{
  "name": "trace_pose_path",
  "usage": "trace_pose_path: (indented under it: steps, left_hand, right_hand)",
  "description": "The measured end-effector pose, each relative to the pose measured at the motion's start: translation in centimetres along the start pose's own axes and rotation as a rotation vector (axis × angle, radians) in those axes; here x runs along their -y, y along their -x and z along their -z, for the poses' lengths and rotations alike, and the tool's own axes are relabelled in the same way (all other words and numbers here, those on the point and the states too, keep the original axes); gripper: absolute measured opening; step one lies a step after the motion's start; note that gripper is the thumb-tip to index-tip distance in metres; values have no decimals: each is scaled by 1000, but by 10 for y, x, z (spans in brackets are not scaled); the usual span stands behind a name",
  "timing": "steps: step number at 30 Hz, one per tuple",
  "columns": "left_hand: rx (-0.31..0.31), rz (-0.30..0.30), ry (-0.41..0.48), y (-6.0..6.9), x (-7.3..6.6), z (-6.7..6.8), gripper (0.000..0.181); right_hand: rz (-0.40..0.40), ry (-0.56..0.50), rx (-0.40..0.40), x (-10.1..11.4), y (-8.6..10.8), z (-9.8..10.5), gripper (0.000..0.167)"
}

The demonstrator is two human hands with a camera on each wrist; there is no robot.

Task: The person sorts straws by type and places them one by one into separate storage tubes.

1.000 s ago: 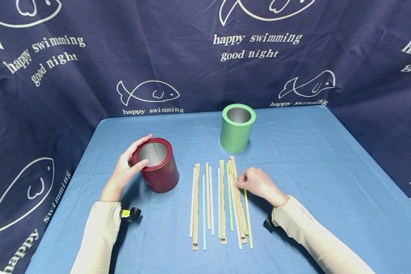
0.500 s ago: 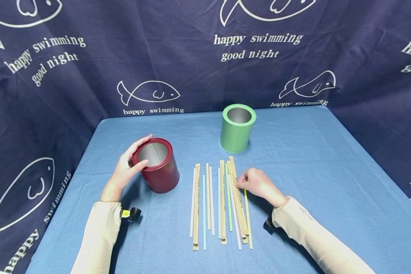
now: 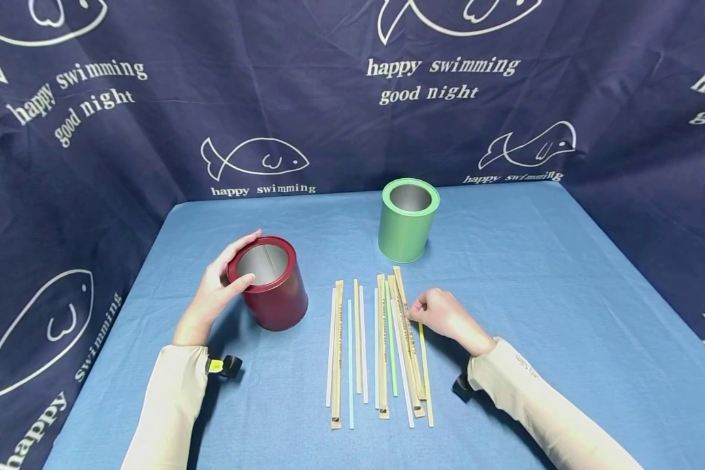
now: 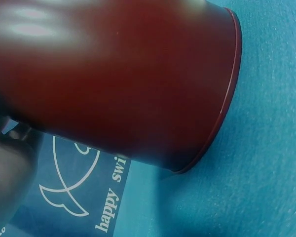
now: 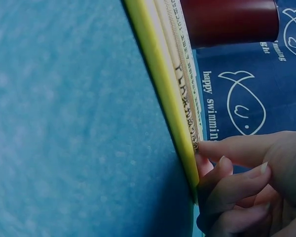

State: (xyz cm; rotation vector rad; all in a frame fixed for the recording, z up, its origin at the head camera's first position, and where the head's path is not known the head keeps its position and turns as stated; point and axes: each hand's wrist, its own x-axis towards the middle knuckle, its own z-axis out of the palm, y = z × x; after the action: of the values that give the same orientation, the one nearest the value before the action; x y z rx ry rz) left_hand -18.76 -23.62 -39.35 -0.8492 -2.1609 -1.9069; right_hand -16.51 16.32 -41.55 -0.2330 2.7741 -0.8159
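Observation:
My left hand (image 3: 211,290) grips the red can (image 3: 279,307) at its rim, thumb over the near edge and fingers round the far side. That can (image 4: 123,84) fills much of the left wrist view. With thumb and forefinger, my right hand (image 3: 443,318) pinches a paper-wrapped straw (image 3: 401,297) at the right of the row. In the right wrist view, the fingertips of this hand (image 5: 251,185) touch the wrapped straw's edge, beside a yellow straw (image 5: 160,79). The other fingers are curled.
A green can (image 3: 405,232) stands upright at the back. Left of the right hand lie several straws, among them a blue one (image 3: 350,365), a green one (image 3: 392,352) and another wrapped one (image 3: 337,359). Dark printed cloth (image 3: 341,117) hangs behind the blue-covered table.
The wrapped straws and neighbouring green and white straws by my right hand have shifted slightly. That hand has moved barely to the right; my left hand and the red can look unmoved.

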Motion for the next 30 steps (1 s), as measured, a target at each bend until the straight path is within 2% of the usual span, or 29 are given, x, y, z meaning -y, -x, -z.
trace_pose_path:
  steps: [4, 10, 15, 30]
  left_hand:
    - [-5, -3, 9, 0, 0, 0, 61]
    - [-2, -19, 22, 1, 1, -1, 61]
    - [-3, -12, 10, 0, 0, -1, 62]
    - [-4, -4, -11, 0, -2, -1, 61]
  right_hand:
    - [-1, 3, 0, 0, 0, 0, 20]
    - [45, 24, -24, 0, 0, 0, 16]
    - [52, 41, -5, 1, 0, 2, 13]
    - [4, 75, 45, 5, -8, 10, 31]
